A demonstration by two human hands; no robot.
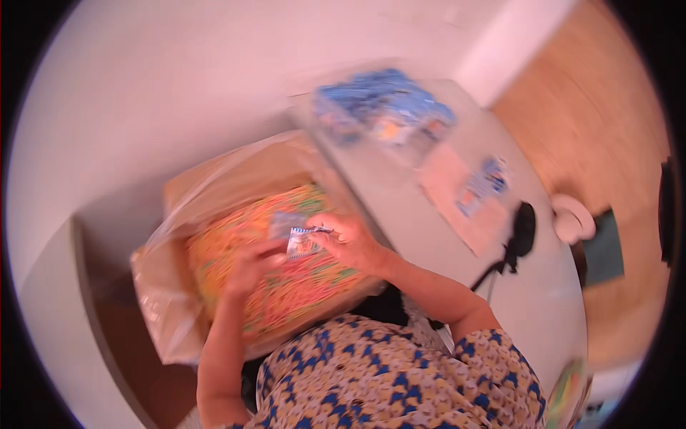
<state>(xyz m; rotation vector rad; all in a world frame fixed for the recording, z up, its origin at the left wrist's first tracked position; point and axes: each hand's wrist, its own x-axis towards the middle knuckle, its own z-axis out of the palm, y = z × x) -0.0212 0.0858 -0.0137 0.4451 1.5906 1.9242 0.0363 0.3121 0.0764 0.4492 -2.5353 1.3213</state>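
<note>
My right hand [346, 242] is closed on the upper right corner of a small printed packet [300, 244], white and blue with orange in its picture. My left hand [250, 266] is at the packet's left side, smeared by motion, so I cannot tell whether its fingers touch it. Both hands are over a cardboard box [232, 163] lined with clear plastic. Thin strands [286, 297] in pink, orange, yellow and green fill the box. Just behind the packet shows a greyish see-through piece [284, 224], too blurred to name.
Right of the box is a pale table [386, 196]. On it are a pile of blue packs [389, 104], a pink sheet [446, 193] bearing small blue-and-white packets [493, 175], and a black object with a cord [522, 232]. A pale wall [179, 79] rises behind the box.
</note>
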